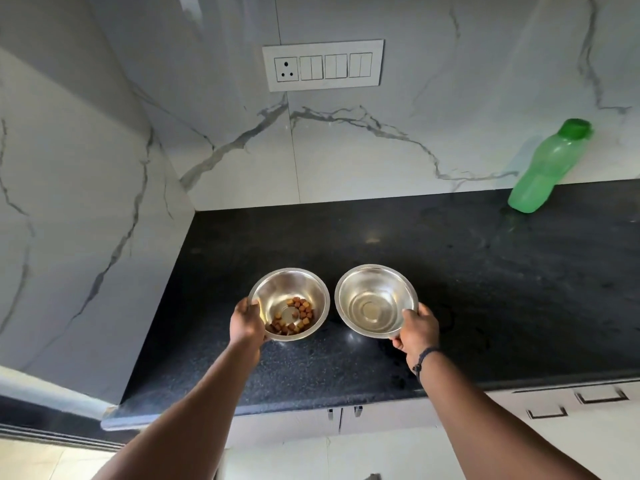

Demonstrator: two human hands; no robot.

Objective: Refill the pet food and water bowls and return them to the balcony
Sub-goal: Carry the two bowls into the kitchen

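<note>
Two steel bowls are side by side over the black counter (450, 271), near its front. The left bowl (294, 289) holds several brown kibble pieces in its bottom; my left hand (246, 323) grips its near-left rim. The right bowl (375, 299) looks shiny inside, and I cannot tell whether it holds water; my right hand (417, 332) grips its near-right rim. Both bowls tilt slightly toward me. A green plastic bottle (547, 168) with a green cap stands at the back right of the counter against the wall.
Marble-patterned walls close the counter at the back and on the left. A white switch panel (322, 65) is on the back wall. White cabinet drawers (571, 403) sit under the counter's front edge.
</note>
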